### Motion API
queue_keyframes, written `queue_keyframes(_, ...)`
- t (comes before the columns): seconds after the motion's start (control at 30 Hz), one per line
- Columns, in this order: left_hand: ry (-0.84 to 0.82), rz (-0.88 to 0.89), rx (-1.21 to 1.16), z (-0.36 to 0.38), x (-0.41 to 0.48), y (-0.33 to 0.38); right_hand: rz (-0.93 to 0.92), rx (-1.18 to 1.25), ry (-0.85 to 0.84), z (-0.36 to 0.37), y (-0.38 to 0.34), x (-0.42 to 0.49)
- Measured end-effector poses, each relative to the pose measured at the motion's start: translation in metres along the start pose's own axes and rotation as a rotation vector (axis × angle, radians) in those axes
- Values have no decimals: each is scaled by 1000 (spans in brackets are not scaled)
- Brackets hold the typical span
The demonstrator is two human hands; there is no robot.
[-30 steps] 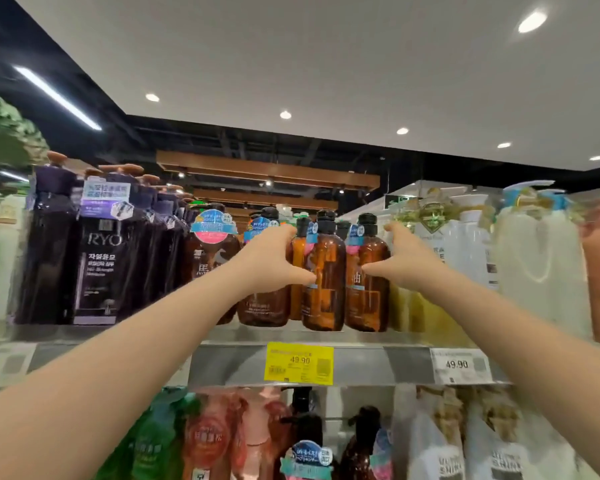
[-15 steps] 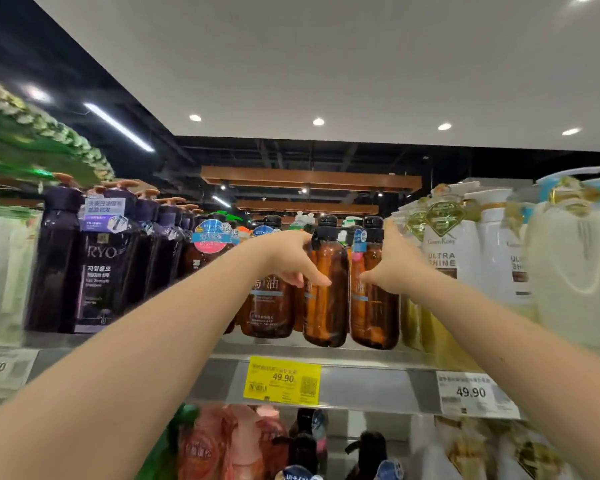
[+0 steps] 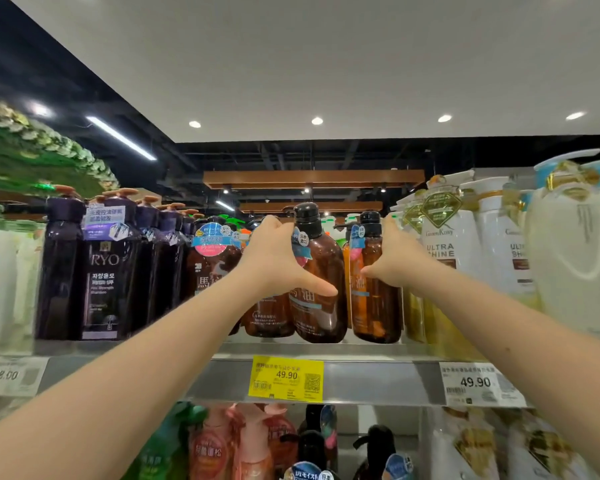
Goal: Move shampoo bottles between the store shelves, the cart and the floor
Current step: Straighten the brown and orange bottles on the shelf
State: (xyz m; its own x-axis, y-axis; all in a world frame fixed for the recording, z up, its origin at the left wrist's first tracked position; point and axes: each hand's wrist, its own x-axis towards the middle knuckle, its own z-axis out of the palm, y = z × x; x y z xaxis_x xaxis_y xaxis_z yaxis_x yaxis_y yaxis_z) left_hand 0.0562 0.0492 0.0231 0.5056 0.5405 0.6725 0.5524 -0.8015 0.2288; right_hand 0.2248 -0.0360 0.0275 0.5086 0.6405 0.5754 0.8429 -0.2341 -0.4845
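Amber bottle [image 3: 326, 317] gripped in left hand [image 3: 274, 259] | neighbour bottle [image 3: 376, 306] in right hand [image 3: 397, 259]

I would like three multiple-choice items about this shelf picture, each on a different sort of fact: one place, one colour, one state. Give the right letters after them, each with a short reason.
1. Where do the dark purple bottles stand, seen from the amber bottles?
A. to their right
B. to their left
C. on the shelf below

2. Which colour is the price tag directly under the amber bottles?
A. red
B. blue
C. yellow

3. What do the left grip and the right grip do?
A. each holds an amber bottle
B. both hang free
C. both press the price tag

1 B: the purple row fills the left part of the same shelf.
2 C: the tag reading 49.90 is yellow.
3 A: the left thumb crosses the middle amber bottle, and the right thumb lies on the right amber bottle.
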Motion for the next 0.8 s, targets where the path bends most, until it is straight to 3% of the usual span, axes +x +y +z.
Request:
queue_keyframes(0.17,-17,1,-341,5,-14,3,22,19,16,1,0,1)
queue_keyframes(0.33,37,-82,-481,-17,-20,-11,17,60,35,-2,-1,-2)
queue_keyframes(0.57,135,-225,-308,-88,-38,-71,-46,363,-121,-15,-13,-8)
queue_keyframes(0.8,109,-318,-49,-93,-52,-97,-182,451,-284,6,-53,-14)
